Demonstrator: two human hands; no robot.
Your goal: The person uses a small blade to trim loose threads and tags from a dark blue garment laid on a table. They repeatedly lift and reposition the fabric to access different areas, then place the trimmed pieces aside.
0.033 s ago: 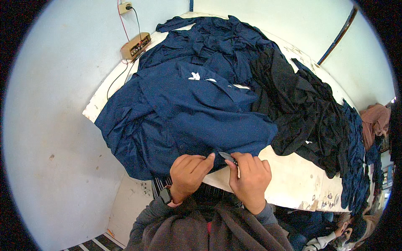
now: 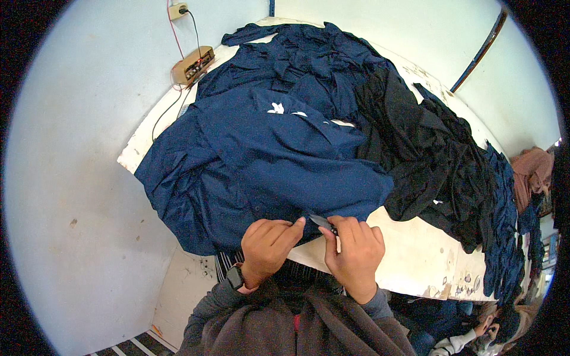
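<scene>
A navy blue garment [image 2: 285, 169] lies bunched over the near edge of the table. My left hand [image 2: 268, 248], with a dark watch on its wrist, is closed in a pinch on the garment's near edge. Just to its right, my right hand [image 2: 356, 252] grips small thread snips [image 2: 322, 223], their grey pointed blade angled up and left toward the left fingertips. Most of the snips is hidden in the fingers. The blade tip is close to the cloth; I cannot tell whether it touches.
Behind lie more navy garments [image 2: 309, 59], with black cloth [image 2: 427, 160] to the right. The white table [image 2: 409, 252] shows at the near right. A brown box with cords [image 2: 194, 65] sits at the back left against the wall. Another person's hands [image 2: 488, 326] show at the lower right.
</scene>
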